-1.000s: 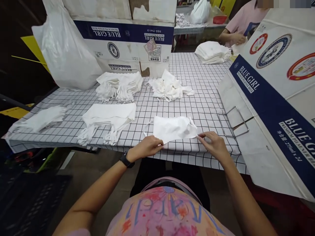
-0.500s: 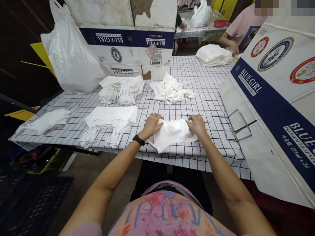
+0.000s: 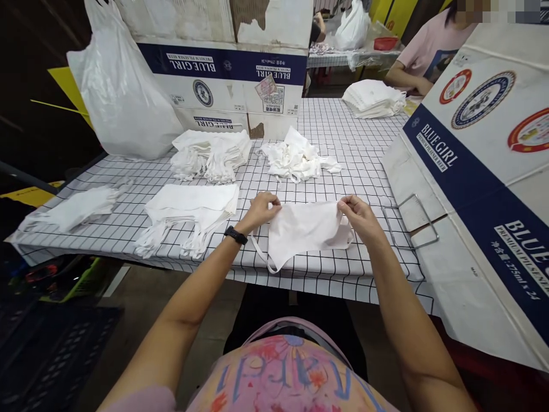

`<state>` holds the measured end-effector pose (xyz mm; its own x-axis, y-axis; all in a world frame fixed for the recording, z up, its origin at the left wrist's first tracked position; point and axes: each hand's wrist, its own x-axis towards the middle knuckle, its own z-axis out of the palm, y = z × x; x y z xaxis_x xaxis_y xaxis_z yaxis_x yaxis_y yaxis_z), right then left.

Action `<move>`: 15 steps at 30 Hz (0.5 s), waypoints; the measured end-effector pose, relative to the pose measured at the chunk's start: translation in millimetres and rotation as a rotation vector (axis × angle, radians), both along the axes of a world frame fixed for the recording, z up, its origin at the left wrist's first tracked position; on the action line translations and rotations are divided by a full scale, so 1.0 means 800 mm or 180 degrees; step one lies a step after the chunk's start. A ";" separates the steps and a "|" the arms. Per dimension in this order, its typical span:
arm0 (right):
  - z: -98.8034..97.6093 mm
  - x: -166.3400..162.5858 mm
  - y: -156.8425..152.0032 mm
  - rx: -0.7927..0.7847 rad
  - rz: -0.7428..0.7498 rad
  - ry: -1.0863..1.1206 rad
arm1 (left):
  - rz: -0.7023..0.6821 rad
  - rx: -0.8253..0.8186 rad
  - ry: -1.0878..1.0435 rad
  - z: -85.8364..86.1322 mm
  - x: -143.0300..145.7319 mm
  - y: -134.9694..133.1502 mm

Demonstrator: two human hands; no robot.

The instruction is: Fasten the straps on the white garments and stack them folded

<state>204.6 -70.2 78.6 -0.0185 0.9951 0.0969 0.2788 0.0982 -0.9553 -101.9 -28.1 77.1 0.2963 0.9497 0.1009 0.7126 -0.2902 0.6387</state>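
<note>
1. Table [image 3: 343,171] has a grid cover. Its near edge runs L to R just below both hands, and the left corner sags.
2. Open room: a bare strip lies betw. the fringed stack [image 3: 193,206] and the cloth [image 3: 306,232]. There is more bare cover behind the cloth, up to the loose pile [image 3: 295,154]. The right side is hemmed in by the tilted box [image 3: 484,171], w/ a wire loop [image 3: 412,220] on its flap.
3. Left hand [image 3: 261,209] has thumb and fingers pinched on the cloth's top-left corner. There is a watch on that wrist.
4. The cloth is white, plain and slightly creased. It sits front-middle of the table, near the edge. Its top edge is raised betw. the hands and its lower part rests on the cover. A strap loop trails from its lower left toward the edge.
5. Right hand [image 3: 360,214] is pinched on the top-right corner.
6. Containers: the white bag [image 3: 122,97] at back left bulges, contents can't tell. The back box [image 3: 223,63] has its print upside down and is shut. The tilted box's inside is not in view.
7. Other white goods: thin stack [image 3: 72,209] at far left, folded heap [image 3: 212,151] by the back box, far stack [image 3: 373,97] by a co-worker's arm [image 3: 407,77].
</note>
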 end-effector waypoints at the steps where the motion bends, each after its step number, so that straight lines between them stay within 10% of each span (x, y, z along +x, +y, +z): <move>1: 0.007 0.003 -0.002 -0.0037 0.0025 0.0177 | -0.0094 -0.0069 -0.0366 0.006 -0.003 -0.001; 7: 0.039 0.014 -0.006 0.0148 -0.0065 0.0536 | -0.0718 -0.0925 -0.2564 0.054 -0.010 -0.006; 15: 0.072 0.015 -0.015 0.0103 0.0051 0.0857 | -0.0894 -0.0984 -0.2918 0.103 -0.017 -0.005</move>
<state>216.8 -82.5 136.1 -0.0033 0.9912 0.1323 0.0133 0.1323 -0.9911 -115.8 -32.0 159.8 0.4452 0.8804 0.1632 -0.1604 -0.1009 0.9819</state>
